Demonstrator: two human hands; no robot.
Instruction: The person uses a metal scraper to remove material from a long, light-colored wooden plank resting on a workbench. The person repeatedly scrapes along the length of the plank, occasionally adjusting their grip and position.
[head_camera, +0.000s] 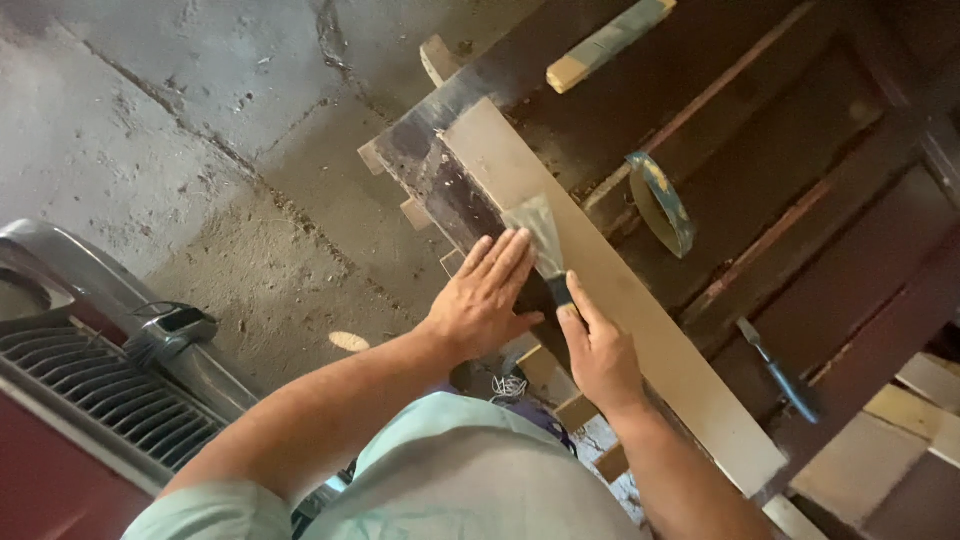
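Head view is showing the right hand (600, 355) gripping a scraper (543, 245) on the long board (640, 310), while the left hand (483, 300) is lying flat, probably pressing the blade. Pushing hard could be making it slip toward those fingers.

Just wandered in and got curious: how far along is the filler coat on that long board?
The long board already looks pale with filler along most of its face. Right hand holds the putty knife on it; left hand presses its dark edge. That dark strip at the far end is uncoated.
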